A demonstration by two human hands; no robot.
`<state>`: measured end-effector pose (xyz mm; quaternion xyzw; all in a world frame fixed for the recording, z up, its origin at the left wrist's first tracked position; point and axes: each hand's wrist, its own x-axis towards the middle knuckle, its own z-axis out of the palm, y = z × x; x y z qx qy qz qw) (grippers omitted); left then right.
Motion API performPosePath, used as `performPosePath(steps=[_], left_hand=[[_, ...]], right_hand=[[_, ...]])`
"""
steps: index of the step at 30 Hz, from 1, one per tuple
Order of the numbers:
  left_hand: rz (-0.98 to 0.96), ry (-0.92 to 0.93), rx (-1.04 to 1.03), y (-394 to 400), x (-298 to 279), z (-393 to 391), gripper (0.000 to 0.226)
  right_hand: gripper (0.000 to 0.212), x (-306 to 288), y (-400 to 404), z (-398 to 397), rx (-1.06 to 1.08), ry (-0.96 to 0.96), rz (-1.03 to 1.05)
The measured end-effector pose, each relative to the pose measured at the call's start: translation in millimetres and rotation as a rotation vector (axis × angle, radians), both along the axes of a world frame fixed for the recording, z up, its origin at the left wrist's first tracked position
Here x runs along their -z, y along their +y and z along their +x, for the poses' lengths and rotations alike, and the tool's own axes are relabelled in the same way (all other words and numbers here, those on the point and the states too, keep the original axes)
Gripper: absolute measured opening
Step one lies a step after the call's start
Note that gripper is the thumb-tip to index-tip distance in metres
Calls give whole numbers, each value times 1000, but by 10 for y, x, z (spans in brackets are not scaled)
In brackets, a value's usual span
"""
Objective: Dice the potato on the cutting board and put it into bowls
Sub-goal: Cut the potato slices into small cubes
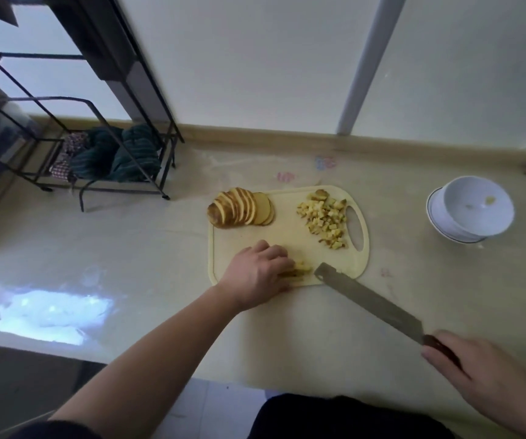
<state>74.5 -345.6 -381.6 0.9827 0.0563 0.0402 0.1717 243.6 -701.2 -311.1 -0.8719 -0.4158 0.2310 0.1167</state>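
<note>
Lying on the cutting board (287,239) are three lots of potato: a row of sliced rounds (241,211) at the far left corner, leaning on each other like fallen books with brown skin on the end; a heap of small yellow cubes (325,221) at the far right, next to the handle hole; and a little bunch of potato sticks (298,270) at the near edge. The left hand (257,274) is pressing down on those sticks with its fingers curled over them, so only the ends poke out. The knife (369,301) tip rests on the board just beside the sticks, and the right hand (489,372) is wrapped around its dark handle, down near the corner of the view. I think the biggest danger is the blade coming down too close to the left fingertips, since they sit right by where the cut would go. The sticks could also slip or roll apart if the hand lets up, and then the pieces would come out uneven. The board hangs near the counter (128,236) edge of nothing, but cubes by the hole could get pushed off. Well to the right stand the white bowls (470,210), stacked, with only a couple of tiny bits inside, so most cubes are not in yet
</note>
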Motion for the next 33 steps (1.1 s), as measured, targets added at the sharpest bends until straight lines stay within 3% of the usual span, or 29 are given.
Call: performPosePath(steps=[5, 9, 17, 25, 29, 33], left_hand=[[-15, -137, -70, -75, 150, -67, 33], [2, -162, -49, -75, 145, -25, 33], [45, -270, -201, -210, 240, -48, 26], [0, -294, -334, -135, 231, -15, 31], [-48, -313, -330, -180, 241, -28, 24], [53, -329, -264, -265, 216, -24, 9]], right_hand=[[51, -26, 414, -253, 148, 281, 145], [46, 6, 695, -307, 232, 446, 119], [44, 104, 952, -315, 339, 606, 108], [43, 128, 1075, -308, 341, 638, 82], [44, 133, 1085, -305, 362, 667, 91], [49, 134, 1090, -303, 374, 689, 86]])
